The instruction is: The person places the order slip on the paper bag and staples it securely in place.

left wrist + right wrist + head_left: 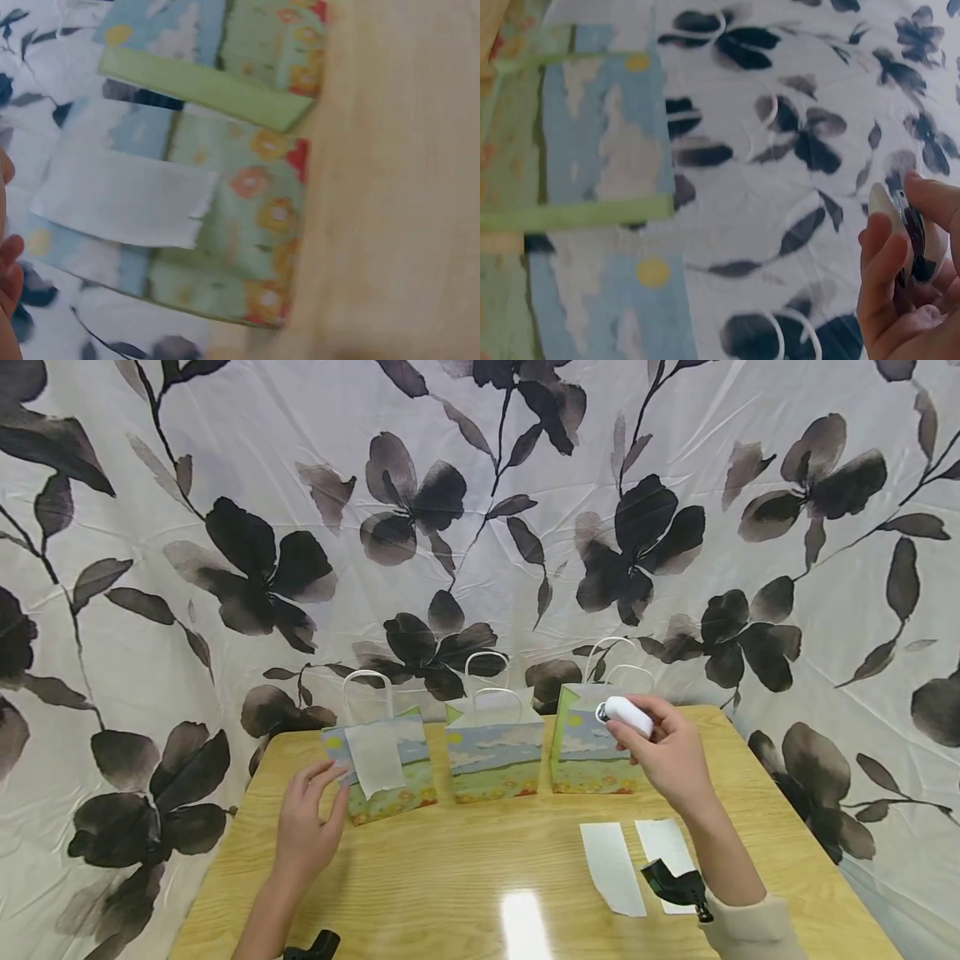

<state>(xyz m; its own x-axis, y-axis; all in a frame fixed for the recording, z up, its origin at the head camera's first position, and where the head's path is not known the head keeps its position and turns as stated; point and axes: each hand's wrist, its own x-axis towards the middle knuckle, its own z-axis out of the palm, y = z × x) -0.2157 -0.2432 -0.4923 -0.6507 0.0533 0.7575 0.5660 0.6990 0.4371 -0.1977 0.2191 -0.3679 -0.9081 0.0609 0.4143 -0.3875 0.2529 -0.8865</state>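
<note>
My right hand (671, 760) holds a small white rounded device (628, 717) in front of the right paper bag (588, 764). The right wrist view shows metal parts between its white shells, like a mini stapler; its exact kind is unclear. On the left, my left hand (309, 818) has loosely bent fingers beside the left paper bag (420, 777), with nothing visible in its grasp. A white paper strip (375, 758) lies against that bag's front, its lower end ragged in the left wrist view. How the strip is attached cannot be seen.
Between the other two stands a middle paper bag (495, 760) with white handles and the same meadow print. Two white paper strips (611, 868) lie on the wooden table (450, 877) at the right. A floral curtain (517, 568) hangs behind the table.
</note>
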